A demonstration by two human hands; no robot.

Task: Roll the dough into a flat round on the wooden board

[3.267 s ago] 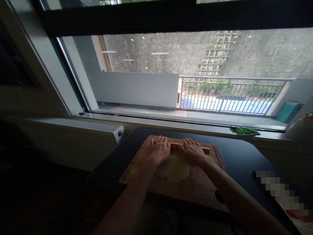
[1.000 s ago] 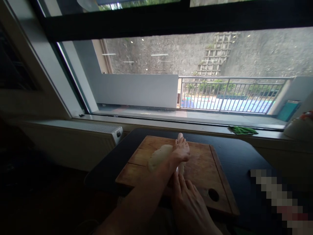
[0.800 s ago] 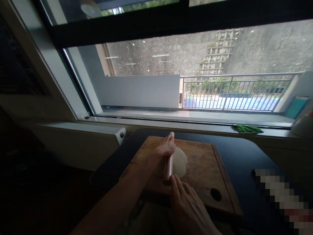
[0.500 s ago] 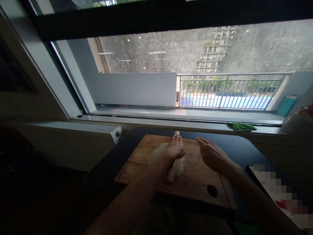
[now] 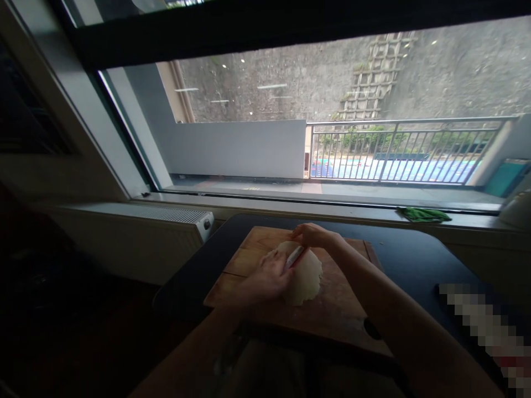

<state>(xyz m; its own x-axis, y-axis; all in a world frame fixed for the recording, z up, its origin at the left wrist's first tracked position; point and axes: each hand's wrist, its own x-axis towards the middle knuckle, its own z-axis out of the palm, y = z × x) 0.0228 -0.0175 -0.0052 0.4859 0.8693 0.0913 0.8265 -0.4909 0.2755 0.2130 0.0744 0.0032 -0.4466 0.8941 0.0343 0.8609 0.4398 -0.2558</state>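
Observation:
A sheet of pale dough (image 5: 306,283) with an uneven edge lies flat on the wooden board (image 5: 332,318). Across its left part runs a slim rolling pin (image 5: 296,256), slanted away from me to the right. My left hand (image 5: 271,272) is closed about the near part of the pin, slightly blurred, its thumb side by the dough. At the far end, my right hand (image 5: 314,234) bends down at the wrist, its fingers curled onto the pin. Both hands hide the pin's two ends, and the left one covers some of the dough.
The board rests on a dark table (image 5: 415,260) below a wide window. A green cloth (image 5: 423,214) lies on the sill (image 5: 357,211). To the left stands a white radiator (image 5: 166,235). A blurred-out flat item (image 5: 477,318) is at the table's right.
My right hand has come left from beside the dough onto the pin's far end. My left hand has slid back toward me and left. The pin is more slanted; more dough shows on its right.

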